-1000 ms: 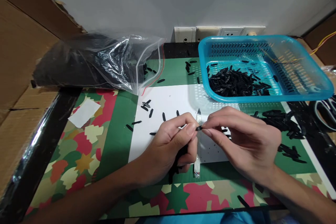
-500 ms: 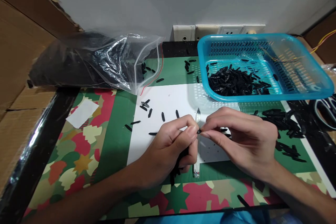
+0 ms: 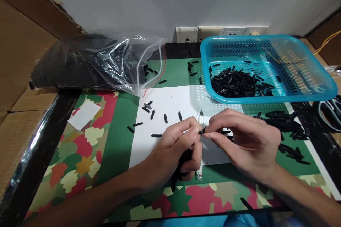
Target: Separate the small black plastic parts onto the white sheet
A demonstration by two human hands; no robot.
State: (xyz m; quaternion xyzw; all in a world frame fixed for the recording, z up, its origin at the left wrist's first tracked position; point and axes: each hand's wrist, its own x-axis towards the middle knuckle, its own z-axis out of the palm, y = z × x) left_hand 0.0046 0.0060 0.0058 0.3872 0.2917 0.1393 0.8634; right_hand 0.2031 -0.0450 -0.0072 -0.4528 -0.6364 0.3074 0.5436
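Observation:
Between my two hands, over the white paper (image 3: 157, 126), a small black piece (image 3: 202, 132) is pinched from both sides. My left hand (image 3: 181, 145) grips its left end with thumb and forefinger, and its curled lower fingers hold several more black pieces (image 3: 177, 175) in the palm. The thumb and forefinger of my right hand (image 3: 242, 138) close on the right end. A thin pale tool with a pointed dark tip (image 3: 201, 117) lies upright in view on the paper, partly hidden behind my left hand. Loose black pieces (image 3: 165, 118) are scattered on the paper.
A blue basket (image 3: 269, 98) at the back right holds many black pieces. At the back left lies a clear zip bag (image 3: 106, 64) full of dark material. Black pieces (image 3: 287, 122) are heaped at the right, near scissors (image 3: 329, 115). A white scrap (image 3: 84, 114) lies at the left.
More of the black piece shows between my fingertips, which are slightly farther apart. My left hand's lower fingers have shifted a little around the pieces in the palm.

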